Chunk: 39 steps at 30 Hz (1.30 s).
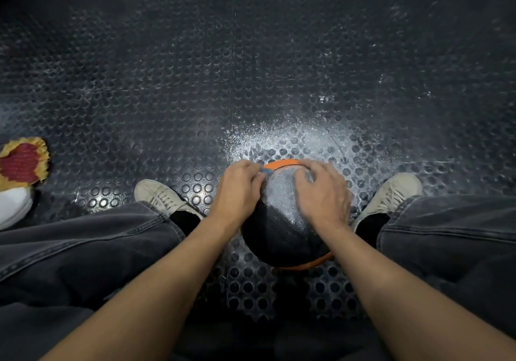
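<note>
A black ball with an orange stripe, dusted white on top, sits on the studded floor between my feet. My left hand lies on the ball's upper left side with its fingers curled, pinching a small blue thing against the ball near the orange stripe. My right hand rests on the ball's upper right side with its fingers spread over the surface. What the blue thing is cannot be made out.
Black studded rubber floor with white powder scattered beyond the ball. My pale shoes and dark trouser legs flank the ball. A red and yellow cloth thing and a white object lie at the far left.
</note>
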Motion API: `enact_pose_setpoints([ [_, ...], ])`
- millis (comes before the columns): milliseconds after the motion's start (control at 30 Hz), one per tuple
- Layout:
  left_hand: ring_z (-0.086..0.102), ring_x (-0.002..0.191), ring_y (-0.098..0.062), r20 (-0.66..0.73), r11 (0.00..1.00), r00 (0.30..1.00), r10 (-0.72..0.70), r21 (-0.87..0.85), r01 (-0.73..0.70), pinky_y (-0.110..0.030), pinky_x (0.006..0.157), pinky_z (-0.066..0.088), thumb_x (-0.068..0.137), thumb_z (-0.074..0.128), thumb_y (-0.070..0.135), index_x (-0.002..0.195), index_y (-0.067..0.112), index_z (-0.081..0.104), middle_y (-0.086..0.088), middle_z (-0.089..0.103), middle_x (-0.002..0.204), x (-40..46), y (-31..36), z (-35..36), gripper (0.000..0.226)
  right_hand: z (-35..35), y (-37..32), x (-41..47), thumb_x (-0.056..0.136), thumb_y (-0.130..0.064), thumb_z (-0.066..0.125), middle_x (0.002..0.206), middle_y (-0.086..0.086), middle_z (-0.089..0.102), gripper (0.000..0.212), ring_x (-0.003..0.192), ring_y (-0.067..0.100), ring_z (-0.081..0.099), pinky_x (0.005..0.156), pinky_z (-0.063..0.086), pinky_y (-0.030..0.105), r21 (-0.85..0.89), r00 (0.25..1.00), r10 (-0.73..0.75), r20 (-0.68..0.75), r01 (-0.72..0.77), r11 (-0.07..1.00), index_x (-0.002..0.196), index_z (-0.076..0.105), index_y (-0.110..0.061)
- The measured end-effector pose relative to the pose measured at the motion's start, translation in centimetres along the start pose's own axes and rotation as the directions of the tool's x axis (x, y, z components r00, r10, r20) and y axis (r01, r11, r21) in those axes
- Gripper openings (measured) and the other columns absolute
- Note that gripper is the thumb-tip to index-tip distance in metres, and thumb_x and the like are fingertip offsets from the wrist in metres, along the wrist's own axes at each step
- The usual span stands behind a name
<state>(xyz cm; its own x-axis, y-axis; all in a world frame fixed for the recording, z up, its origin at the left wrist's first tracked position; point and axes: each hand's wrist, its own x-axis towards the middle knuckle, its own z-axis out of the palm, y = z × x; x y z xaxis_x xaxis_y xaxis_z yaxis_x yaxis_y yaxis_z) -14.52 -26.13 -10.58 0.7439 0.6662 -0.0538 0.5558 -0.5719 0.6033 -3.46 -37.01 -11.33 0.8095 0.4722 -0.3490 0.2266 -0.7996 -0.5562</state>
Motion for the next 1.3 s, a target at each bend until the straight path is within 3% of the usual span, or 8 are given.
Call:
enact_pose_setpoints([
  [100, 0.055, 0.091, -0.011, 0.033, 0.999, 0.999, 0.042, -0.03, -0.041, -0.019, 0.085, 0.039, 0.095, 0.055, 0.014, 0.114, 0.01, 0.069, 0.002, 0.061, 0.103, -1.5, 0.1, 0.0, 0.024, 0.0, -0.1, 0.0, 0.096, -0.046, 0.044, 0.135, -0.008, 0.054, 0.035, 0.123, 0.019, 0.047, 0.11, 0.029, 0.046, 0.029, 0.998, 0.047, -0.037, -0.046, 0.999, 0.128, 0.058, -0.04],
  [200, 0.056, 0.102, -0.016, 0.061, 0.99, 0.988, 0.14, 0.013, -0.141, -0.028, 0.094, 0.043, 0.092, 0.053, 0.015, 0.115, 0.013, 0.068, 0.004, 0.062, 0.111, -4.6, 0.1, -0.1, 0.027, -0.6, 0.0, 0.8, 0.096, -0.047, 0.045, 0.135, -0.007, 0.058, 0.036, 0.118, 0.019, 0.053, 0.11, 0.035, 0.045, 0.047, 0.999, 0.043, -0.016, -0.042, 0.998, 0.128, 0.061, -0.041],
  [367, 0.056, 0.094, -0.021, 0.005, 0.988, 0.99, -0.139, 0.06, 0.139, -0.021, 0.074, 0.031, 0.096, 0.051, 0.013, 0.101, 0.008, 0.07, -0.004, 0.061, 0.1, 0.0, 0.4, 0.6, 0.021, -0.1, 0.1, -0.3, 0.097, -0.045, 0.041, 0.142, -0.007, 0.052, 0.041, 0.127, 0.019, 0.047, 0.113, 0.029, 0.047, 0.006, 0.999, 0.024, -0.023, -0.024, 1.0, 0.135, 0.055, -0.039],
  [567, 0.054, 0.098, -0.015, 0.016, 0.99, 0.991, 0.136, 0.04, -0.136, -0.027, 0.086, 0.041, 0.093, 0.054, 0.015, 0.11, 0.018, 0.068, 0.004, 0.059, 0.105, -4.5, 1.5, 0.2, 0.021, -0.7, 0.0, 1.0, 0.097, -0.046, 0.043, 0.136, -0.007, 0.056, 0.037, 0.122, 0.02, 0.049, 0.11, 0.03, 0.045, 0.051, 0.997, 0.077, -0.019, -0.076, 0.996, 0.129, 0.06, -0.04],
  [767, 0.054, 0.096, -0.018, 0.009, 0.991, 0.992, -0.123, 0.045, 0.122, -0.021, 0.077, 0.03, 0.097, 0.052, 0.018, 0.112, 0.013, 0.069, -0.002, 0.058, 0.104, -0.1, 0.7, 0.7, 0.023, -0.1, -0.3, 0.4, 0.097, -0.044, 0.042, 0.136, -0.007, 0.053, 0.034, 0.123, 0.021, 0.046, 0.107, 0.027, 0.044, 0.064, 0.991, 0.124, -0.049, -0.121, 0.991, 0.126, 0.06, -0.039],
  [967, 0.054, 0.095, -0.011, 0.063, 0.985, 0.983, 0.172, 0.0, -0.172, -0.028, 0.087, 0.046, 0.093, 0.054, 0.016, 0.109, 0.017, 0.07, 0.006, 0.059, 0.102, -4.5, 2.0, 0.5, 0.022, -1.2, 1.2, 1.9, 0.097, -0.047, 0.044, 0.114, -0.006, 0.067, 0.024, 0.106, 0.022, 0.058, 0.108, 0.038, 0.046, 0.139, 0.991, 0.132, 0.011, -0.132, 0.981, 0.112, 0.062, -0.047],
  [1133, 0.054, 0.088, -0.009, -0.045, 0.998, 0.997, -0.067, -0.022, 0.066, -0.019, 0.078, 0.037, 0.096, 0.053, 0.016, 0.107, 0.016, 0.072, 0.008, 0.054, 0.096, -1.1, 1.9, 0.7, 0.021, -0.3, 0.5, 1.1, 0.096, -0.042, 0.042, 0.124, -0.006, 0.062, 0.025, 0.118, 0.022, 0.051, 0.109, 0.029, 0.046, 0.166, 0.976, 0.206, -0.071, -0.192, 0.967, 0.109, 0.064, -0.041],
  [1300, 0.055, 0.093, -0.013, 0.102, 0.978, 0.972, 0.21, -0.029, -0.208, -0.029, 0.084, 0.045, 0.093, 0.057, 0.014, 0.108, 0.016, 0.071, 0.004, 0.058, 0.103, -3.5, 1.9, 0.2, 0.021, -0.8, 1.2, 2.4, 0.098, -0.042, 0.042, 0.108, -0.007, 0.064, 0.018, 0.105, 0.021, 0.055, 0.1, 0.035, 0.041, 0.179, 0.978, 0.203, -0.048, -0.191, 0.965, 0.095, 0.059, -0.039],
])
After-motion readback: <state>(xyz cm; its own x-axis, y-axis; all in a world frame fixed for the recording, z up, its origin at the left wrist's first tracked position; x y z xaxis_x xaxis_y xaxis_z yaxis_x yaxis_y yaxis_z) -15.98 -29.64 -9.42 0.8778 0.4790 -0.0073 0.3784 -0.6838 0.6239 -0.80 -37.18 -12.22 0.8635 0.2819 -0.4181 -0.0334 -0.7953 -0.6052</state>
